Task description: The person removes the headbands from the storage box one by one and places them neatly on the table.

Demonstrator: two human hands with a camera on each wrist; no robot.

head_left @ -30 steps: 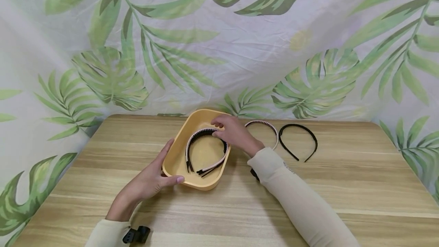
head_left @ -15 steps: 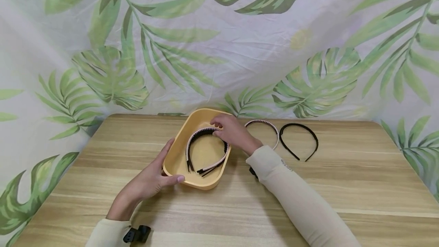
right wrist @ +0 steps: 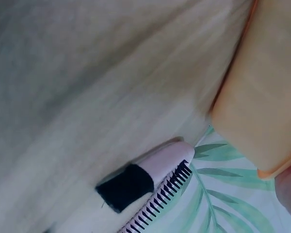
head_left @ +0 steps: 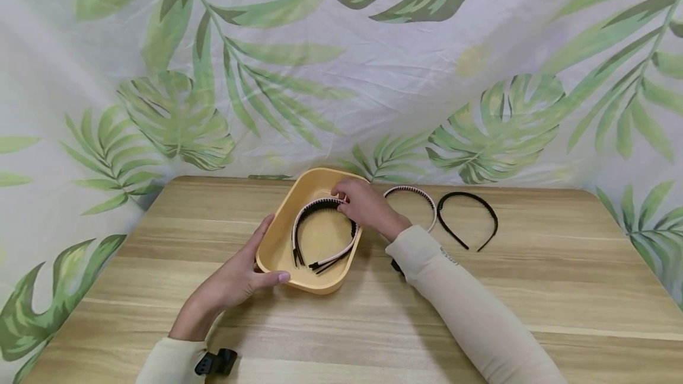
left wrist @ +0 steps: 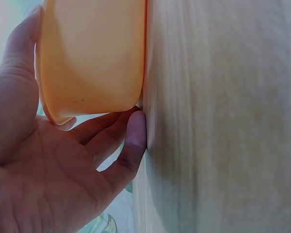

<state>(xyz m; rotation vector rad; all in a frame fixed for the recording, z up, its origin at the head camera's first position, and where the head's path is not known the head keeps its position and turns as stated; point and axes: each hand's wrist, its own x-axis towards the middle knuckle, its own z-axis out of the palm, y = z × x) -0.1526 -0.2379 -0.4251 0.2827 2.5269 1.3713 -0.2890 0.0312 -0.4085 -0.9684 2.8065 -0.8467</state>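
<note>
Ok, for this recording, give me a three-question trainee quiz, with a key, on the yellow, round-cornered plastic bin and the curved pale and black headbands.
1. True or false: the thumb of the person's left hand lies over the near rim of the yellow, round-cornered plastic bin.

2. Which lies farthest to the person's right on the wood-grain table?
A) The bin
B) The slim all-black headband
C) The pale headband with black teeth

3. Fill in near or far: the pale and black headbands inside the bin have their tips pointing toward its ____ end.

Key: 1. True. 2. B. 3. Near.
</note>
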